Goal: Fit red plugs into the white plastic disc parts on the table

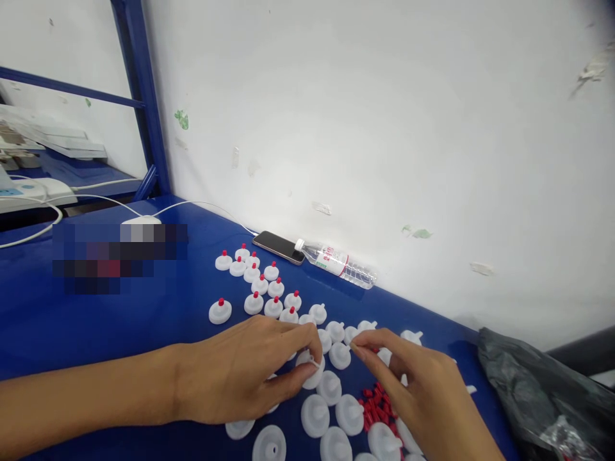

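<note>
My left hand (245, 371) reaches in from the left, its thumb and index finger closed on the nozzle of a white plastic nozzle cap (308, 379). Opposite it, my right hand (425, 381) has thumb and index fingertips pinched together beside another white cap (340, 356); whatever lies between them is hidden. Below the right hand is a pile of small red tips (375, 404). Several bare white caps (315, 415) lie around both hands, some partly covered by them. Farther back stand several white caps fitted with red tips (254, 303).
Against the wall, a phone (278, 247) with a white cable lies by a clear plastic bottle (336, 261) on its side. A dark plastic bag (538, 390) sits at the right. The blue table (158, 320) meets a blue metal frame (148, 96) at the back left.
</note>
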`<state>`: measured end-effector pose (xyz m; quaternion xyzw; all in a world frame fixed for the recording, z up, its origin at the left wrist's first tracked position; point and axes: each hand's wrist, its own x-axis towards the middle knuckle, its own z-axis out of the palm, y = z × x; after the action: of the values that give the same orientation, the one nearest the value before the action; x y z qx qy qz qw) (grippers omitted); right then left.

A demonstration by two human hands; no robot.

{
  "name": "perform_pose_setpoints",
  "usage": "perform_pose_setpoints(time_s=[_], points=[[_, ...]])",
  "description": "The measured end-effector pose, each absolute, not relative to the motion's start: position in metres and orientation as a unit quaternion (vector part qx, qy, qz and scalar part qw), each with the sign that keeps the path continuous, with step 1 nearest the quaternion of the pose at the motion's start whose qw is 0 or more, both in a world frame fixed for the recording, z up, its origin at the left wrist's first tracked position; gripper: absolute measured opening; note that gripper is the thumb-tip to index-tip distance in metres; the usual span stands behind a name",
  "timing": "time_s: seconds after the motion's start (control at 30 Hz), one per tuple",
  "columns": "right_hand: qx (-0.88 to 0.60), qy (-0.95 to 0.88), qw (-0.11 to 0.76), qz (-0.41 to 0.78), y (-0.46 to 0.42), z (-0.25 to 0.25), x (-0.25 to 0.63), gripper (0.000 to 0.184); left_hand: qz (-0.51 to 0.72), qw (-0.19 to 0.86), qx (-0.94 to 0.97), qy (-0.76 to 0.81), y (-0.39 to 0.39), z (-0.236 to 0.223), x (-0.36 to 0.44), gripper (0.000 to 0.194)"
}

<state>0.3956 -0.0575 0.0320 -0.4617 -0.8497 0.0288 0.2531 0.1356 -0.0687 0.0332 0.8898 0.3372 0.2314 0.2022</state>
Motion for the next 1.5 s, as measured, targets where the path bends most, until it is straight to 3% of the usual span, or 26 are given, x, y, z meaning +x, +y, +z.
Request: perform_pose_setpoints(time_s=[0.2,0.3,0.37,0.47,0.6,0.77,0.93,1.2,1.5], points=[[-0.406,-0.837,0.349,0.111,-0.070,0.025,0.378,0.016,0.228,0.238,0.898,0.292,-0.070,0.035,0.133,0.030],[-0.365,-0.827,0.407,0.133,-0.072,0.021,0.373,0.010,0.245,0.256,0.886,0.300,-0.069,0.036,0.134,0.023],[-0.353,-0.819,0.425,0.152,-0.072,0.022,0.371,0.009,0.259,0.268,0.877,0.302,-0.067,0.036,0.135,0.036],[-0.343,-0.823,0.419,0.173,-0.073,0.025,0.370,0.007,0.272,0.272,0.873,0.300,-0.065,0.034,0.137,0.052],[-0.313,-0.843,0.396,0.187,-0.075,0.026,0.369,0.012,0.282,0.274,0.869,0.299,-0.065,0.032,0.137,0.059],[-0.324,-0.828,0.410,0.206,-0.075,0.022,0.369,0.008,0.297,0.292,0.864,0.282,-0.066,0.032,0.136,0.051],[-0.304,-0.845,0.400,0.184,-0.073,0.025,0.371,0.018,0.284,0.289,0.862,0.305,-0.064,0.031,0.134,0.048],[-0.284,-0.847,0.412,0.178,-0.074,0.018,0.364,0.012,0.285,0.298,0.863,0.294,-0.065,0.026,0.136,0.044],[-0.375,-0.809,0.434,0.129,-0.075,0.021,0.368,0.008,0.341,0.287,0.837,0.319,-0.067,0.028,0.138,0.055]])
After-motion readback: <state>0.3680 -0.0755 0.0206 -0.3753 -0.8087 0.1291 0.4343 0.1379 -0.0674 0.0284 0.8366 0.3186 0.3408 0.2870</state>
